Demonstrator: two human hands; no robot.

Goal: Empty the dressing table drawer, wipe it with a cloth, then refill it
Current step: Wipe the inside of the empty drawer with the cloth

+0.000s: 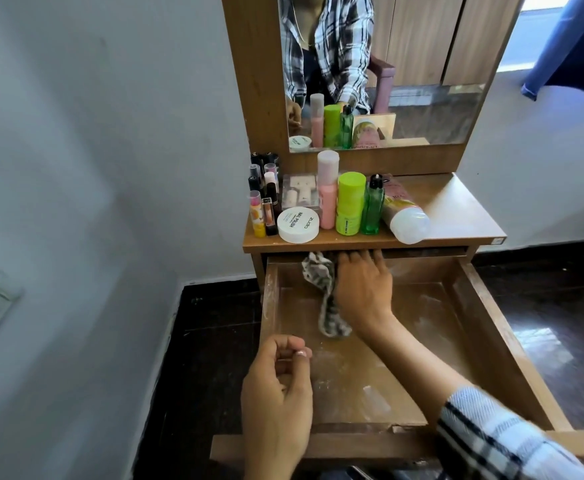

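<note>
The wooden drawer (484,327) is pulled out wide, and its dusty floor holds only the cloth. My right hand (363,292) reaches to the drawer's back left, fingers under the tabletop edge, and holds a patterned grey-white cloth (321,289) against the floor. The cloth trails from the back wall toward me, left of the hand. My left hand (278,389) hovers over the drawer's front left corner with fingers loosely curled, holding nothing. The drawer's contents stand on the dressing tabletop (457,209).
On the tabletop stand several lipsticks (264,199), a white round jar (298,225), a clear box (299,190), a pink bottle (327,190), a lime container (350,204), a green bottle (372,207) and a lying tube (403,213). A mirror (405,71) rises behind. White wall left.
</note>
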